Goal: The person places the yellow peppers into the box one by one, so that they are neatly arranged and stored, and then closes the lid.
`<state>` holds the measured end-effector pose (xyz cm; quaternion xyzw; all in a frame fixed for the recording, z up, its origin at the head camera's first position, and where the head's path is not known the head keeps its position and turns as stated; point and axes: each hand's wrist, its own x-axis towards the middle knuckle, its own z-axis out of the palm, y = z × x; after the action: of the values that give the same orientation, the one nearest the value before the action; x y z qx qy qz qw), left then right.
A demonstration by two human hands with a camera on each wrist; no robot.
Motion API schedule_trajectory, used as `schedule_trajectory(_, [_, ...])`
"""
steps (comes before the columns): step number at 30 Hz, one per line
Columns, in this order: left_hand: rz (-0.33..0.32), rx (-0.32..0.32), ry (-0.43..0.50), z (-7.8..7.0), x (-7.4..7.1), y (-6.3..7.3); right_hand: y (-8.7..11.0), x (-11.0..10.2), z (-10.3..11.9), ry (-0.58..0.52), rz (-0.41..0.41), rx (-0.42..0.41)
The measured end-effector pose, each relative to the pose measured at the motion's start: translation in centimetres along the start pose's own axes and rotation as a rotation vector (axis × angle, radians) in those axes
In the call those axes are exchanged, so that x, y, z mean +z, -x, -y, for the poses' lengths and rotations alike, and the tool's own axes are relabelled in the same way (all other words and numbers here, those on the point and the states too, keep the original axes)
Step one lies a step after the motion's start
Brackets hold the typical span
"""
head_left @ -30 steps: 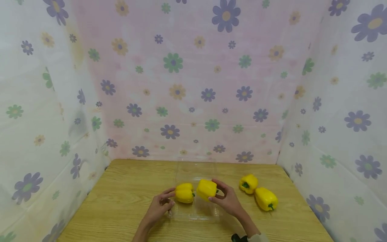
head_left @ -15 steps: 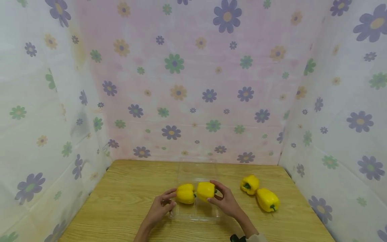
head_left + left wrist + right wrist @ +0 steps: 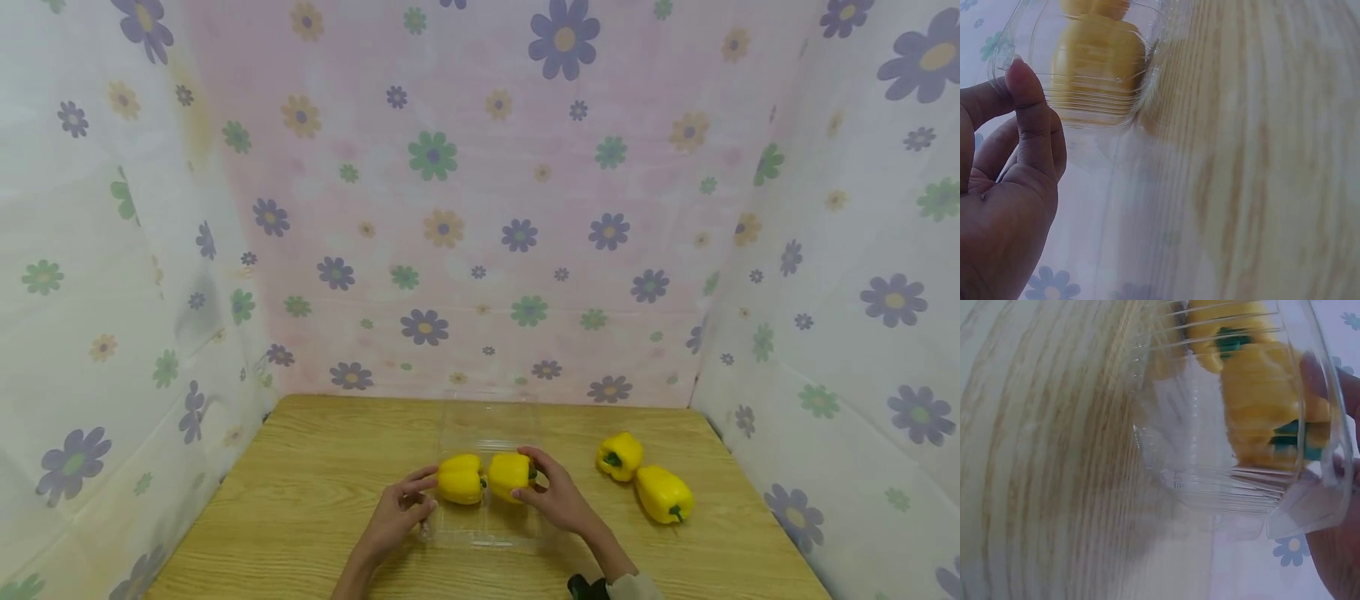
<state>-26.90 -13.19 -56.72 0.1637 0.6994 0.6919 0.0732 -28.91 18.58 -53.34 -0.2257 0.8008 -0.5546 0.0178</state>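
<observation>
blocky yellow bell pepper with a green stem (image 3: 508, 477), the one being held: where exactly is it?

over the right half of a clear plastic hinged box (image 3: 483, 540), its stem turned toward the person's right hand (image 3: 561, 504). whether its underside touches the box floor, i can't tell.

and the fingers of that hand?

clamped on the pepper from its stem end, thumb on the near side, fingertips on the far side.

what about the left hand (image 3: 393, 518)?

it pinches the left rim of the box. the left wrist view shows the thumb pressed to the edge, with a finger opposite.

is something in the left half?

yes, a ribbed yellow bell pepper (image 3: 458, 480), lying on its side, stem pointing at the held one and just beside it.

and the lid?

a clear plastic lid (image 3: 487, 423), laid back toward the pale flower-printed cloth backdrop (image 3: 480, 333).

anything off to the right?

two more on the light wood-grain table (image 3: 300, 500): a squat yellow pepper (image 3: 622, 448), green stem end facing the person, and a longer yellow pepper (image 3: 662, 492) on its side, just beside it and nearer the person. a beige sleeve (image 3: 634, 587) shows at the right wrist.
</observation>
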Motion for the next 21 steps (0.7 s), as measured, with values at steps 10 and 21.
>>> schedule_trajectory(10, [-0.004, -0.009, 0.003, -0.2, 0.0, 0.0, -0.1, 0.4, 0.3, 0.14, -0.049, 0.09])
schedule_trajectory(21, [-0.017, 0.019, 0.007, -0.3, 0.1, 0.1, -0.5, 1.0, 0.1, 0.189, -0.051, 0.075])
